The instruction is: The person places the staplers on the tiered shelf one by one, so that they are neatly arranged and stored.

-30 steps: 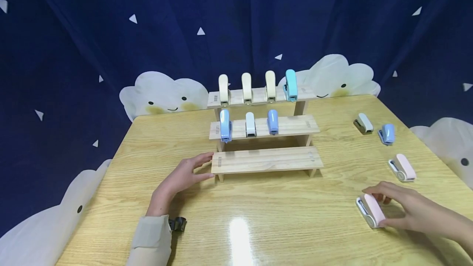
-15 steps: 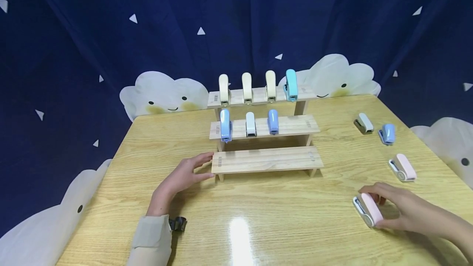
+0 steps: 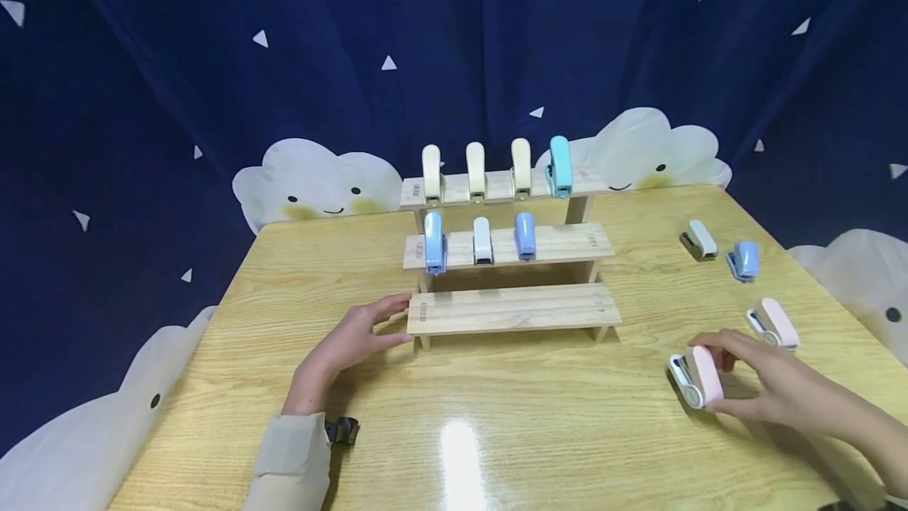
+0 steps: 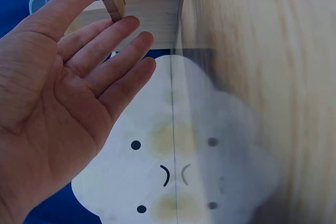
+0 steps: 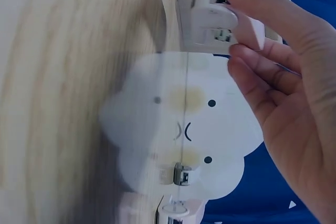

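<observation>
In the head view, my right hand (image 3: 759,377) pinches a pink and white stapler (image 3: 702,378) between thumb and fingers, slightly above the table. The right wrist view shows this pink stapler (image 5: 251,31) tilted at the fingertips. My left hand (image 3: 357,336), fingers fairly straight, touches the left end of the lowest tier of a wooden three-tier rack (image 3: 514,310). Up close in the left wrist view, the left hand (image 4: 79,77) has its thumb tip against the rack's wood. Cream staplers (image 3: 476,172) and a turquoise stapler (image 3: 560,167) stand on the top tier.
On the middle tier stand two blue staplers (image 3: 434,243) and a white one (image 3: 482,240). At the table's right lie a grey-white stapler (image 3: 700,240), a blue stapler (image 3: 745,260) and another pink stapler (image 3: 775,322). A dark blue curtain (image 3: 454,38) hangs behind.
My right hand has taken the pink stapler off the table and moved it a little left and farther from me. The left hand stays at the rack's end.
</observation>
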`<state>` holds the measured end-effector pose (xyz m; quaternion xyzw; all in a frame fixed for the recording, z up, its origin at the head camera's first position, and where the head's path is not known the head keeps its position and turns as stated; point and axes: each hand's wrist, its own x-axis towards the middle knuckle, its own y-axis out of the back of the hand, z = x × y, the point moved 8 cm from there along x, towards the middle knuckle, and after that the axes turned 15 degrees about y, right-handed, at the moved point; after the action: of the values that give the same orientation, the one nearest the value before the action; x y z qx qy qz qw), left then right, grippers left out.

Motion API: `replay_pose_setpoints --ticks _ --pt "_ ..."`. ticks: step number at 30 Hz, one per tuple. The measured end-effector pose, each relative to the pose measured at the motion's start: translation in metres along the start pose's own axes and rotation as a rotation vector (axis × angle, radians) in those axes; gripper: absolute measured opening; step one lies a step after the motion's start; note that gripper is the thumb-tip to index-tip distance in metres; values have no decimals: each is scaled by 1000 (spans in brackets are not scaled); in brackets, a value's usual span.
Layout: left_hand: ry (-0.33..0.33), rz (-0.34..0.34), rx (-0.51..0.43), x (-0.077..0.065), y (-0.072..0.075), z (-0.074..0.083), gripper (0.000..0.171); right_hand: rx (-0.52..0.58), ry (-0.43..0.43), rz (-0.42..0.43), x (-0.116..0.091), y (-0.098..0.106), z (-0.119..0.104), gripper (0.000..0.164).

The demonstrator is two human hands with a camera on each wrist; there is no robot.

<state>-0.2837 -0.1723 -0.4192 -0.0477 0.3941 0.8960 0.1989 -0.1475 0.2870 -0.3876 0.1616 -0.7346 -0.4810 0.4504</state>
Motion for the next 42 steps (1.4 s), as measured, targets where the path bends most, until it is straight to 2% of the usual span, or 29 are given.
replay_pose_setpoints --ticks 10,13,17,23,31,38,42 --pt "-7 1 -2 -1 0 -1 69 -27 13 119 30 8 7 84" --pt "-12 -1 -4 0 -1 0 70 -60 24 152 40 10 9 85" --pt "-12 1 0 0 -2 1 69 -120 -4 178 52 14 12 87" --pt "-8 7 6 0 -1 1 69 -99 -5 217 75 19 17 85" --pt "2 12 -2 -1 0 0 69 -85 -3 194 119 20 26 82" --pt "-2 12 0 -2 0 0 69 -65 36 166 156 13 34 78" --pt "-3 11 -5 -2 0 -1 69 -48 8 118 170 7 40 72"
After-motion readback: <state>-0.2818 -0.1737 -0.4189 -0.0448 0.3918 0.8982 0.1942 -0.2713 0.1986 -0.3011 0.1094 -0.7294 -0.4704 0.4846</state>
